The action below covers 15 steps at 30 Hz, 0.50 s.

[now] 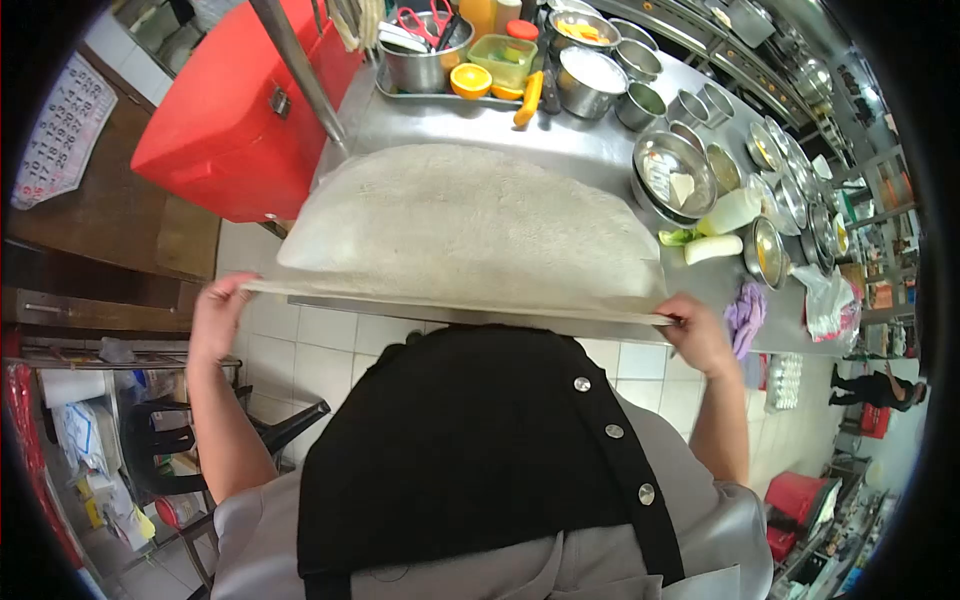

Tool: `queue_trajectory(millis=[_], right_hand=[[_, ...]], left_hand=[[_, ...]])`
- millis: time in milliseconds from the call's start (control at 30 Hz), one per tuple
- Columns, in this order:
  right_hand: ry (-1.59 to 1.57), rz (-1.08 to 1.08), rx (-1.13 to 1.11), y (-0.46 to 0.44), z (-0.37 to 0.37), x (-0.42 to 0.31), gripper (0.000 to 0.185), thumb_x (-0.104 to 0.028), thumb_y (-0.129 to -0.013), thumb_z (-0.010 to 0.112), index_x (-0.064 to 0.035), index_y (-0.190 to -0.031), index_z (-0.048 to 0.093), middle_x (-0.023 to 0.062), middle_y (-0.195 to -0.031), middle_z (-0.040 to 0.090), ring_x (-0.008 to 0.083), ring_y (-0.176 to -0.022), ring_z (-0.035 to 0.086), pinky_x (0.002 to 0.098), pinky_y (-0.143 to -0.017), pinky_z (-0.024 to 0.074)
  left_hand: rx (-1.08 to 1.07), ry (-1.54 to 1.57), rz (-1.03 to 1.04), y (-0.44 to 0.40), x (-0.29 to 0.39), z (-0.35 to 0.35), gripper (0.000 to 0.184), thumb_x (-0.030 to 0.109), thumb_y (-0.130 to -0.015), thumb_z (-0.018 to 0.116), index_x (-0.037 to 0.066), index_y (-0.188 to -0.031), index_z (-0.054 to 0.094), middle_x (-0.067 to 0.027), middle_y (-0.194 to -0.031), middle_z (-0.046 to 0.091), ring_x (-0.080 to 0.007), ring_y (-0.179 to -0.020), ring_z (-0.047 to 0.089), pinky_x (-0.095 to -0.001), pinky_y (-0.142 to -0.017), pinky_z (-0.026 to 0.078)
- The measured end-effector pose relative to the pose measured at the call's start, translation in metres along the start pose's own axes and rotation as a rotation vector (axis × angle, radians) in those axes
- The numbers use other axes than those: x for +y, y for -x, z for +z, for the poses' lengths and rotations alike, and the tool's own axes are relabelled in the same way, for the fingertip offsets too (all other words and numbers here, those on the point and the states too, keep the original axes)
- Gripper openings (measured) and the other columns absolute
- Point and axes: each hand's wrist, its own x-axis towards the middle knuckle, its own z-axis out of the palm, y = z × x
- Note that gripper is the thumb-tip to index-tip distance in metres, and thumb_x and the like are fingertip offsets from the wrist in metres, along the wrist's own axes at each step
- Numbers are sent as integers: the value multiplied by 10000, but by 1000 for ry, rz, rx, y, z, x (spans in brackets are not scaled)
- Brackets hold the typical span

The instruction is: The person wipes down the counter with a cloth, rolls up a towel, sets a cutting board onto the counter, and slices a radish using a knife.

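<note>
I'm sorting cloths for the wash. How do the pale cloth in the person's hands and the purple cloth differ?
Colour: the pale cloth is greyish white, the purple cloth lilac.
Size: the pale cloth shows a far larger area than the purple cloth.
Pose: the pale cloth is spread, its near edge stretched between left hand and right hand; the purple cloth lies bunched, untouched.
Shared: both rest on the metal table.

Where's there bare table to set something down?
Metal table: a strip between the pale sheet and the tray; a patch between the sheet's right end and the purple cloth. Crowded: far right, packed with bowls; the tray too.
</note>
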Motion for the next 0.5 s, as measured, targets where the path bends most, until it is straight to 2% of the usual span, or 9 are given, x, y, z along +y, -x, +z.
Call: queue_trajectory(millis=[100, 200, 300, 433, 500], right_hand=[[85, -35, 131, 2, 35, 47, 257, 97, -821, 593, 3, -1044, 679, 94, -923, 652, 158, -841, 623, 294, -750, 508], [63, 186, 255, 3, 35, 52, 247, 78, -870, 498, -4, -1027, 670, 68, -947, 675, 122, -855, 616, 272, -781, 501], [-232, 240, 323, 1, 27, 49, 236, 72, -886, 481, 2, -1027, 657, 51, -941, 677, 106, -860, 608, 257, -793, 497], [-286, 198, 394, -11, 7, 50, 272, 42, -886, 538, 25, -1120, 676, 62, -936, 695, 114, -813, 622, 257, -720, 506], [-170, 259, 392, -31, -7, 54, 305, -13, -862, 606, 10, -1157, 678, 85, -975, 711, 118, -833, 639, 275, -749, 520]], left_hand=[[-116, -70, -77, -4, -39, 23, 157, 72, -970, 633, 13, -1073, 734, 23, -942, 697, -76, -895, 583, -247, -848, 466], [-166, -91, -51, -21, -45, 21, 172, 89, -967, 628, 19, -1093, 723, 36, -927, 672, -71, -870, 556, -235, -817, 450], [-140, 0, 9, -36, -32, 14, 185, 103, -972, 627, 15, -1116, 703, 41, -936, 663, -69, -872, 550, -235, -812, 447], [-148, -22, -35, -63, -24, 2, 206, 152, -985, 622, 20, -1125, 695, 32, -946, 672, -62, -865, 559, -243, -802, 451], [-156, -13, -39, -86, -32, -1, 219, 180, -990, 624, 25, -1125, 697, 27, -945, 675, -59, -857, 562, -246, -790, 452]])
